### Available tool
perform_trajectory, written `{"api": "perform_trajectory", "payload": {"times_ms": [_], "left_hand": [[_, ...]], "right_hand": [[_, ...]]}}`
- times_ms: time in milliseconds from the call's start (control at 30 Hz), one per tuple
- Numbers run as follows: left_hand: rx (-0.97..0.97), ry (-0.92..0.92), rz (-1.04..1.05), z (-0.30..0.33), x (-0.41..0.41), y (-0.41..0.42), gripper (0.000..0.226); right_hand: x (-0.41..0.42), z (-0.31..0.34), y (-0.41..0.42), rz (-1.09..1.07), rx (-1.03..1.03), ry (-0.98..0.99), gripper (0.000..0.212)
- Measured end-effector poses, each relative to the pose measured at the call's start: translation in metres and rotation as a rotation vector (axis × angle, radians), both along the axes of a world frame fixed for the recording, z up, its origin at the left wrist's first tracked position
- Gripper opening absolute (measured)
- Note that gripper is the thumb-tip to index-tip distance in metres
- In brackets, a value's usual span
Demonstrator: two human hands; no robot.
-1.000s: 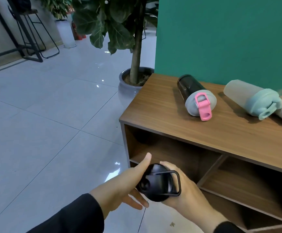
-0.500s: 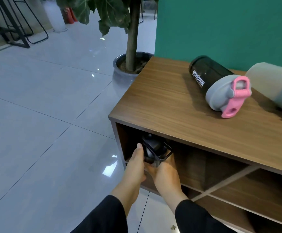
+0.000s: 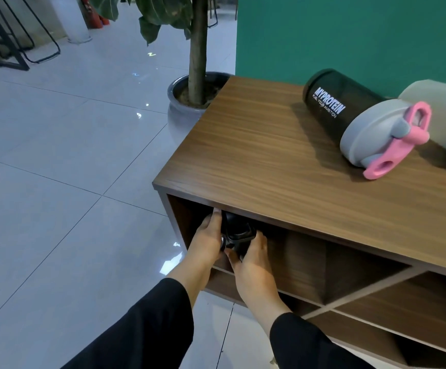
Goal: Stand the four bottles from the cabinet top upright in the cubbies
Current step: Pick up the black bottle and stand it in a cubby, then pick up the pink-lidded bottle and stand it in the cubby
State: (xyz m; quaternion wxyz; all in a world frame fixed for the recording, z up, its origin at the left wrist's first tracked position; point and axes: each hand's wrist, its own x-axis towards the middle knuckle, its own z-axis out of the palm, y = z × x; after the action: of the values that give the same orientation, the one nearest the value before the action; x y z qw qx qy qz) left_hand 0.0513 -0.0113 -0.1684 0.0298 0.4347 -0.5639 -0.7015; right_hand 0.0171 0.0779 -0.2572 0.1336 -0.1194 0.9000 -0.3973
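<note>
A black bottle (image 3: 236, 231) sits inside the top-left cubby of the wooden cabinet (image 3: 256, 166), its upper part hidden under the cabinet top. My left hand (image 3: 207, 242) grips its left side and my right hand (image 3: 251, 258) grips its right side and lower part. On the cabinet top a black shaker bottle with a grey lid and pink loop (image 3: 363, 121) lies on its side. To its right lies a pale frosted bottle (image 3: 440, 107), cut off by the frame edge.
A potted tree in a grey pot (image 3: 187, 102) stands on the tiled floor just left of the cabinet. A green wall (image 3: 349, 33) backs the cabinet. More cubbies (image 3: 363, 265) open to the right and below. Black stool legs (image 3: 6, 49) stand far left.
Both hands have carried the black bottle from in front of the cabinet into the top-left cubby. The camera has moved closer and lower.
</note>
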Motion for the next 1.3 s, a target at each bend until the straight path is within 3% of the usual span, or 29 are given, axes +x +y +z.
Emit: {"api": "perform_trajectory", "payload": {"times_ms": [100,167,300,367,467,600,667,767,933,1000,1100,1200,1300], "left_hand": [[0.029,0.013,0.033,-0.003,0.001,0.0,0.065],[0.07,0.025,0.087,-0.004,0.009,0.006,0.063],[0.132,-0.058,0.225,-0.007,0.033,0.024,0.066],[0.196,-0.065,0.289,0.003,0.044,0.036,0.059],[0.219,-0.081,0.304,0.02,0.057,0.056,0.049],[0.181,-0.091,0.245,0.025,0.074,0.084,0.039],[0.131,-0.144,0.179,0.024,0.079,0.092,0.036],[-0.016,-0.143,0.108,0.032,0.079,0.098,0.03],[-0.027,-0.132,0.121,0.039,0.083,0.092,0.029],[-0.041,-0.117,0.132,0.039,0.084,0.091,0.029],[-0.031,-0.076,0.151,0.038,0.085,0.09,0.028],[-0.029,-0.052,0.143,0.038,0.085,0.089,0.028],[-0.029,0.014,0.133,0.045,0.088,0.088,0.033]], "right_hand": [[0.003,0.005,0.008,0.07,0.042,0.019,0.077],[0.01,0.013,0.022,0.142,0.179,0.048,0.076],[0.033,0.057,0.065,0.344,0.224,-0.03,0.029],[0.048,0.087,0.087,0.442,0.196,0.019,0.032],[0.063,0.143,0.12,0.417,-0.02,0.239,0.039],[0.03,0.227,0.143,0.03,-0.495,0.485,0.015],[-0.009,0.248,0.144,-0.158,-0.52,0.495,0.039],[-0.06,0.261,0.131,-0.342,-0.503,0.305,0.089],[-0.11,0.245,0.099,-0.298,-0.396,0.231,0.117],[-0.117,0.239,0.092,-0.312,-0.347,0.223,0.111],[-0.113,0.238,0.084,-0.33,-0.327,0.326,0.087],[-0.084,0.249,0.089,-0.283,-0.423,0.443,0.071],[-0.029,0.271,0.112,-0.115,-0.531,0.487,0.072]]}}
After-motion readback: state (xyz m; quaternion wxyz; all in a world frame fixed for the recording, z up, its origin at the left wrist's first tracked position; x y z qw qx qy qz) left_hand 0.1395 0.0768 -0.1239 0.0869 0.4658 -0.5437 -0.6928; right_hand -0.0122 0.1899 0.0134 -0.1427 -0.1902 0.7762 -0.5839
